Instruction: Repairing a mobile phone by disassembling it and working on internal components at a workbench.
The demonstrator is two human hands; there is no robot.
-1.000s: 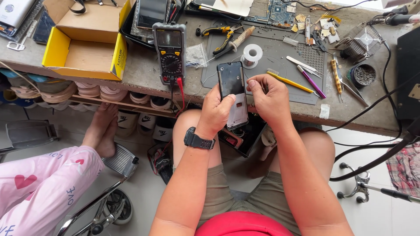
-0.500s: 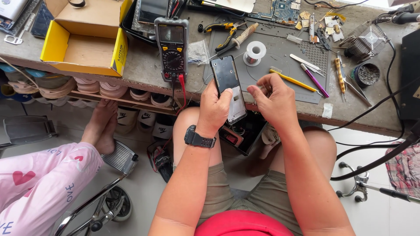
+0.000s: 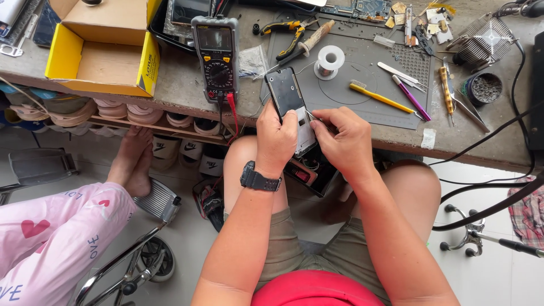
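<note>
Left hand (image 3: 276,136) grips an opened phone (image 3: 292,107) upright over the near edge of the workbench (image 3: 187,93). Right hand (image 3: 344,139) pinches a thin tool at its middle, tip hidden. Work best with steady support and light pressure.

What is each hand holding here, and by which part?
The left hand grips a dark, opened phone body around its lower half. The right hand pinches a thin metal tool against the phone; where it holds the tool cannot be told.
</note>
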